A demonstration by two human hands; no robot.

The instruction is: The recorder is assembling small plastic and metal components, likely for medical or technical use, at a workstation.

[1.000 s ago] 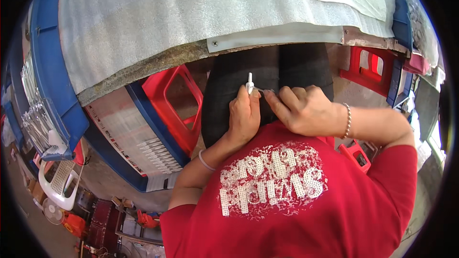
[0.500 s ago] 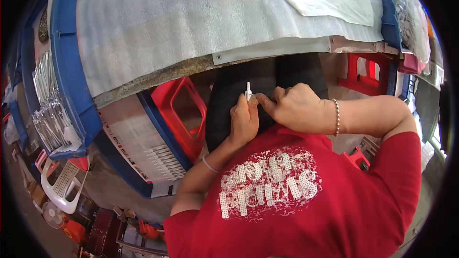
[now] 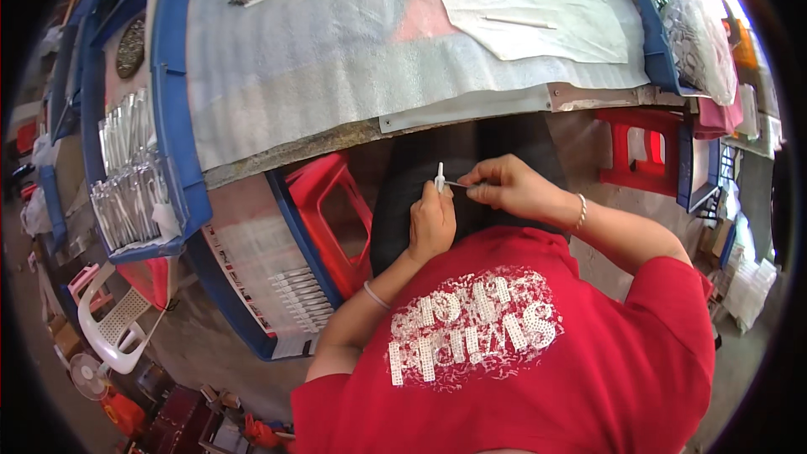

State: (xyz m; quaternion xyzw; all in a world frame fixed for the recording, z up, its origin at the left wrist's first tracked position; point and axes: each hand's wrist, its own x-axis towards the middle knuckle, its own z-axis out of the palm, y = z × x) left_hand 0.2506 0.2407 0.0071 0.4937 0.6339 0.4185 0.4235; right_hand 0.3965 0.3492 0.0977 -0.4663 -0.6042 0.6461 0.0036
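Over the dark-trousered lap, just short of the near edge of the sheet-covered table, a small white piece stands in the left hand, gripped near its lower end by thumb and fingers. Long axis: runs away from the body, narrow tip toward the table. Left hand is the nearer, in contact, directly below the piece in view. Right hand lies to its right, fingertips pinched on a thin grey rod; the rod points leftward, roughly square to the piece's axis, and reaches its side close to the left fingertips. Right fingers appear apart from the piece; only the rod spans the gap. Whether the rod enters it or merely touches: cannot tell.
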